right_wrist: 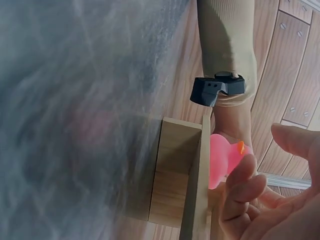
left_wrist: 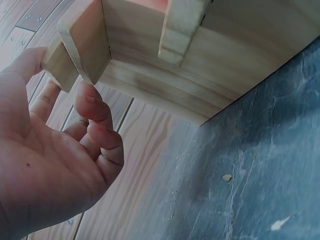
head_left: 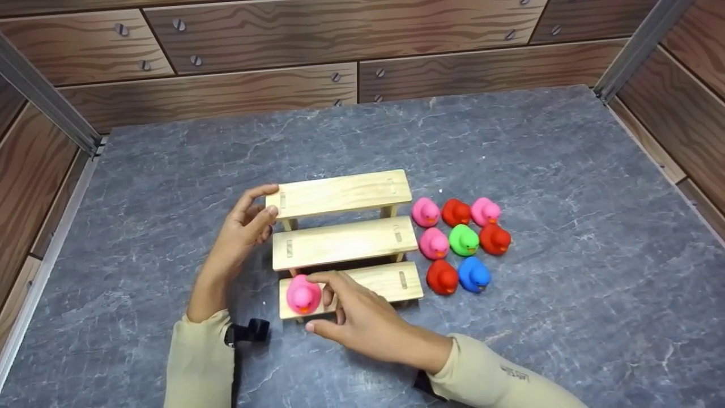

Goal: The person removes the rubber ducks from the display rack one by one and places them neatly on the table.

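Observation:
A three-tier wooden step rack (head_left: 345,243) stands on the table. My left hand (head_left: 241,232) holds the left end of its top board, thumb and fingers at the board's edge, as the left wrist view shows too. On the left end of the lowest board sits a pink rubber duck (head_left: 303,294), its orange beak toward me. My right hand (head_left: 365,317) is just right of this duck, index fingertip right at its side and thumb spread away from it. In the right wrist view the pink duck (right_wrist: 223,157) rests on the board beside my relaxed fingers (right_wrist: 242,192).
Right of the rack, several rubber ducks stand close together in rows: pink (head_left: 425,212), red (head_left: 442,277), green (head_left: 464,240) and blue (head_left: 474,275). Wood-patterned panels (head_left: 272,34) enclose the grey marbled table (head_left: 566,226) at the back and sides.

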A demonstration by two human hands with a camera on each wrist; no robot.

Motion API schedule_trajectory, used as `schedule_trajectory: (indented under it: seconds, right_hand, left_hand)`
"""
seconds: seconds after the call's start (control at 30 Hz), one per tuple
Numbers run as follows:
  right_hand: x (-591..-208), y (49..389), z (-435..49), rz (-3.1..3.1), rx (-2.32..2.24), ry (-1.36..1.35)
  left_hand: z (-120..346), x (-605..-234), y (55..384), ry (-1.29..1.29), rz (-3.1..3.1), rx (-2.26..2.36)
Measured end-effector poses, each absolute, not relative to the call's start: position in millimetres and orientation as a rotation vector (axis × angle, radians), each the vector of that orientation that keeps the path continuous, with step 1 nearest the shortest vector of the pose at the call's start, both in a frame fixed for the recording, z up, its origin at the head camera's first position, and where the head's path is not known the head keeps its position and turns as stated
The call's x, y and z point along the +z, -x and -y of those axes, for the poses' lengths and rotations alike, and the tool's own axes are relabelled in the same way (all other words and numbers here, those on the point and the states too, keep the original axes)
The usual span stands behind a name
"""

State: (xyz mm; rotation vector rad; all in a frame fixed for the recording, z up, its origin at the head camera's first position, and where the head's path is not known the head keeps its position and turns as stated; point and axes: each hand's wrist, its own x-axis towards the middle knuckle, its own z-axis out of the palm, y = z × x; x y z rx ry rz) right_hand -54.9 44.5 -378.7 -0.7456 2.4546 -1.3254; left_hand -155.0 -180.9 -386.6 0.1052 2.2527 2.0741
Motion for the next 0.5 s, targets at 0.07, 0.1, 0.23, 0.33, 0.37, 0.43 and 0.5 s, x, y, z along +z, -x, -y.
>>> schedule_trajectory:
  seconds: [0.07,0.1,0.23,0.33,0.37,0.43,0.5]
  right_hand:
    - [-379.3,55.3,-42.8,-2.474,-1.323,0.743]
    - [-379.7,55.8,-42.1,-2.484,-1.322,0.738]
    - [-380.7,57.6,-39.9,-2.499,-1.322,0.708]
    - [-381.3,58.1,-38.2,-2.504,-1.315,0.696]
    - [-381.5,58.0,-37.8,-2.507,-1.309,0.694]
    - [-381.6,57.7,-36.8,-2.512,-1.299,0.685]
    - [-381.6,57.3,-36.1,-2.515,-1.294,0.681]
  left_hand:
    - [181.0,-386.8,155.1,-0.102,-2.249,2.072]
    - [181.0,-386.8,154.9,-0.101,-2.249,2.070]
    - [180.7,-386.8,154.9,-0.102,-2.247,2.069]
    - [180.3,-386.7,155.0,-0.105,-2.248,2.074]
    - [180.2,-386.7,155.1,-0.105,-2.248,2.078]
    - [180.0,-386.7,155.2,-0.105,-2.248,2.082]
    - [179.8,-386.6,155.3,-0.103,-2.251,2.079]
